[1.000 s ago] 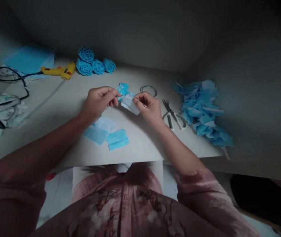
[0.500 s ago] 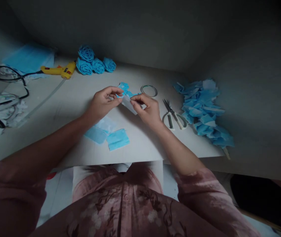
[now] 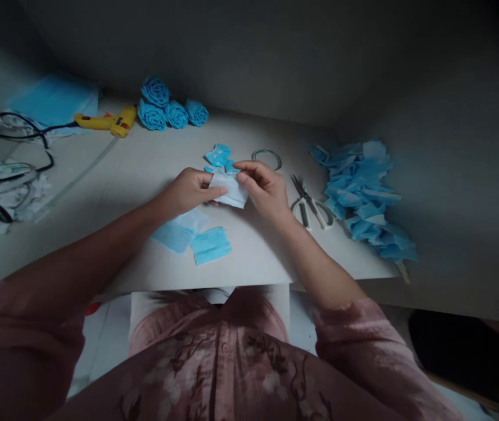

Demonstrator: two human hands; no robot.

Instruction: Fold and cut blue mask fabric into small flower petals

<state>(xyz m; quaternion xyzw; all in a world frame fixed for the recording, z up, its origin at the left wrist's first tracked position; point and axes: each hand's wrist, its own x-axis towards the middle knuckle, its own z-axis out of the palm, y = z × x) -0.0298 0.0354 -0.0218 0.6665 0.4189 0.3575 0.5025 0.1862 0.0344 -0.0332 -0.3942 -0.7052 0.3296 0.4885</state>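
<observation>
My left hand [image 3: 190,190] and my right hand [image 3: 267,188] meet over the middle of the white table [image 3: 113,175]. Both pinch a small pale blue fabric piece [image 3: 230,188] between thumb and fingers, the left at its left edge, the right at its top right. Just behind the piece lie a few small blue scraps [image 3: 218,155]. Two flat blue fabric pieces [image 3: 210,244] lie on the table under my left wrist, near the front edge.
Three blue fabric roses [image 3: 168,108] and a yellow glue gun [image 3: 104,122] with a black cable [image 3: 21,131] sit at the back left. Scissors [image 3: 313,206] and a wire ring [image 3: 267,156] lie right of my hands. A heap of blue cut pieces [image 3: 363,193] fills the right.
Both hands have dropped a little toward the table and the fabric piece now lies flatter between them; the left hand has shifted right, closer to the right hand.
</observation>
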